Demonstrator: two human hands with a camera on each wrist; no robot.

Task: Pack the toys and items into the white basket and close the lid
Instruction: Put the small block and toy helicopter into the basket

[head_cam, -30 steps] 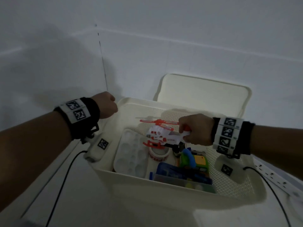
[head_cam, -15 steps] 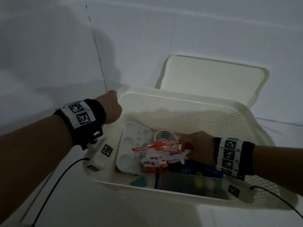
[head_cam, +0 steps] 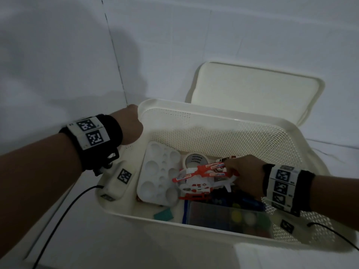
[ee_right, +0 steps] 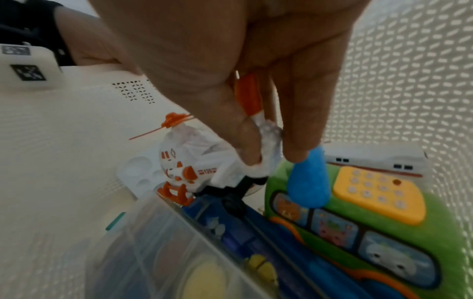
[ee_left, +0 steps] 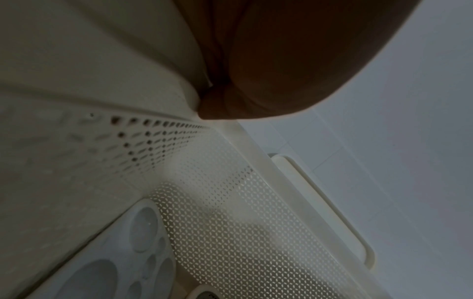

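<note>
The white perforated basket (head_cam: 213, 111) stands open, and its lid (head_cam: 252, 90) leans behind it. My right hand (head_cam: 240, 171) reaches inside and pinches the tail of a white and orange toy helicopter (head_cam: 196, 186), which lies low on the packed items. The right wrist view shows thumb and fingers of that hand (ee_right: 268, 155) closed on the helicopter (ee_right: 187, 161) tail. My left hand (head_cam: 130, 127) grips the basket's left rim, and in the left wrist view this hand (ee_left: 281, 60) lies against the rim (ee_left: 128, 105).
Inside lie a white paint palette (head_cam: 157, 173), a tape roll (head_cam: 195, 159), a clear paint case (head_cam: 227, 216), a green toy phone (ee_right: 358, 222), a white toy train (ee_right: 371, 161) and a teal piece (head_cam: 164, 214). White walls stand close behind and to the left.
My right hand has lowered the helicopter from above the rim down onto the items in the basket. The left hand has stayed on the left rim.
</note>
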